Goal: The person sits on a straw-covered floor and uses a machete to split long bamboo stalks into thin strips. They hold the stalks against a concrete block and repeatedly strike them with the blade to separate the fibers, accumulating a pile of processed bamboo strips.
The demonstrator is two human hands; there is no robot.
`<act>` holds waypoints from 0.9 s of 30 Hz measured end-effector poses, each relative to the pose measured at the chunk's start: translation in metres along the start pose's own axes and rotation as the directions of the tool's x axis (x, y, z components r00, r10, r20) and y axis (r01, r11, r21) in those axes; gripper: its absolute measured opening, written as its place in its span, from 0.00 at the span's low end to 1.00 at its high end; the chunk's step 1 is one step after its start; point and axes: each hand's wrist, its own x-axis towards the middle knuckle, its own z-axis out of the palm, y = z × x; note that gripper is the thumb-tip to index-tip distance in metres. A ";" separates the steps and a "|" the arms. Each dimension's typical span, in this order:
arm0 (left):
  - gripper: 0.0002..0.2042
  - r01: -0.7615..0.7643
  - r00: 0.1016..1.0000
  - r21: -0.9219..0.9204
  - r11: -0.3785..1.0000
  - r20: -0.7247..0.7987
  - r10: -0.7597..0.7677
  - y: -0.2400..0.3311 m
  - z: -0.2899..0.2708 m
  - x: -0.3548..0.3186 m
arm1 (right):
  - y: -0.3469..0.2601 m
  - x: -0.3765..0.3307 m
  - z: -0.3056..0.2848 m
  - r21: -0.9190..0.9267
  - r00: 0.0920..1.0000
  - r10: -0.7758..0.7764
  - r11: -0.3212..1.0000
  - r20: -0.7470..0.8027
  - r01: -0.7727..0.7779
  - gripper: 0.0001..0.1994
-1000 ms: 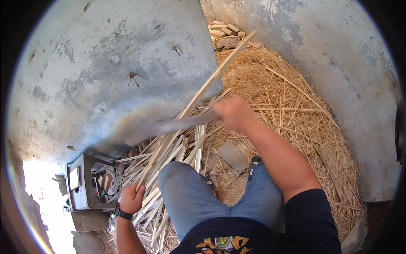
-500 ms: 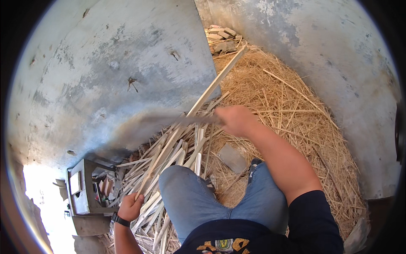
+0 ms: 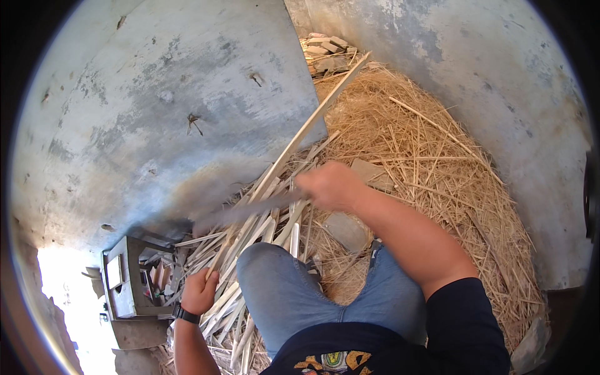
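Note:
My left hand (image 3: pixel 199 292), with a black watch at the wrist, is closed around the near end of a long pale strip of split bamboo or wood (image 3: pixel 299 139). The strip slants up and away to the right, its far end over the straw. My right hand (image 3: pixel 331 185) is closed on the handle of a long-bladed knife (image 3: pixel 250 210), smeared by motion. Its blade points left and crosses the strip in the picture; whether it touches cannot be told. Beneath lie many loose pale strips (image 3: pixel 240 340), beside my left knee.
Straw and thin shavings (image 3: pixel 431 169) cover the ground on the right. A grey box-like stand (image 3: pixel 131 275) with an open side is at left. Weathered walls (image 3: pixel 156 112) rise ahead and right. Bricks (image 3: pixel 328 47) are stacked far back, and a flat slab (image 3: pixel 345 231) lies between my feet.
My right hand has come down and slightly left with the knife, its blade now lower along the strip. My left hand and the strip have shifted a little up and right.

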 end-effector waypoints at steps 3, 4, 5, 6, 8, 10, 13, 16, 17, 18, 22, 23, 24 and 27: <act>0.17 -0.033 0.999 -0.043 0.999 -0.019 0.032 0.010 -0.001 0.010 | 0.002 0.004 0.013 -0.033 0.992 -0.104 0.994 -0.069 0.101 0.11; 0.17 -0.024 0.999 -0.059 0.998 -0.025 0.023 0.012 -0.003 0.010 | 0.020 0.003 0.005 0.061 0.993 0.005 0.998 -0.115 0.002 0.12; 0.17 -0.015 0.999 -0.016 1.000 -0.031 0.015 0.011 -0.007 0.006 | 0.039 0.001 -0.004 0.156 0.982 0.115 0.984 -0.152 -0.092 0.13; 0.17 -0.010 0.999 0.024 1.000 -0.043 0.011 0.012 -0.012 0.005 | 0.061 0.003 -0.010 0.250 0.896 0.370 0.917 -0.246 -0.310 0.14; 0.16 -0.040 0.998 0.068 0.997 -0.048 0.044 0.009 -0.009 0.011 | 0.101 -0.012 -0.015 0.394 0.673 0.675 0.732 -0.302 -0.557 0.16; 0.16 -0.054 0.997 0.115 0.992 -0.043 0.060 0.007 -0.008 0.003 | 0.106 -0.014 -0.006 0.386 0.680 0.682 0.723 -0.268 -0.573 0.16; 0.17 -0.043 0.999 0.039 0.998 -0.021 0.044 0.016 0.005 0.017 | 0.087 -0.010 -0.002 0.143 0.867 0.457 0.889 -0.201 -0.435 0.16; 0.19 -0.084 0.996 -0.100 0.991 0.020 0.087 0.030 0.022 0.047 | 0.033 -0.004 -0.003 0.049 0.989 0.115 0.993 -0.093 -0.111 0.11; 0.20 -0.034 0.997 -0.164 0.986 0.062 0.045 0.026 0.029 0.055 | 0.020 -0.005 -0.004 0.020 0.996 0.053 0.998 -0.075 -0.052 0.11; 0.20 -0.032 0.996 -0.162 0.986 0.079 0.046 0.034 0.028 0.061 | 0.011 -0.005 -0.007 -0.010 0.998 -0.002 1.000 -0.061 0.002 0.11; 0.22 -0.016 0.991 -0.198 0.980 0.124 0.041 0.048 0.022 0.062 | 0.058 -0.002 -0.012 0.159 0.930 0.328 0.940 -0.166 -0.303 0.10; 0.20 -0.004 0.992 -0.189 0.982 0.126 0.029 0.047 0.019 0.061 | 0.072 -0.009 -0.016 0.209 0.887 0.418 0.902 -0.197 -0.379 0.10; 0.19 0.002 0.992 -0.176 0.984 0.128 0.021 0.046 0.015 0.061 | 0.084 -0.016 -0.021 0.264 0.831 0.508 0.854 -0.227 -0.449 0.10; 0.20 0.066 0.980 -0.217 0.974 0.199 -0.023 0.017 0.014 0.040 | 0.081 -0.012 -0.022 0.238 0.877 0.422 0.898 -0.230 -0.370 0.10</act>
